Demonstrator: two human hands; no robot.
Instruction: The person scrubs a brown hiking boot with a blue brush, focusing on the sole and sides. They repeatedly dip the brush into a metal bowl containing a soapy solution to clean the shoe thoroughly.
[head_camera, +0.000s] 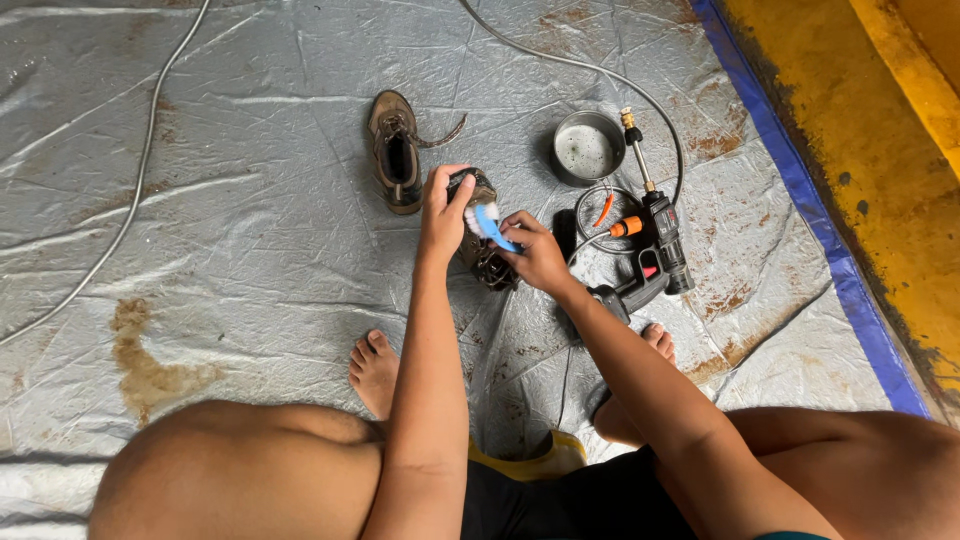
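On the grey tarp (250, 230), left hand (443, 210) grips a muddy shoe (482, 245) while right hand (535, 255) pinches a blue brush (488, 226) against it; the second shoe (393, 152) lies apart, still dirty.

The one camera on my head looks almost straight down from close above, past my knees at the frame's bottom onto the grey tarpaulin (250, 200) filling the floor.
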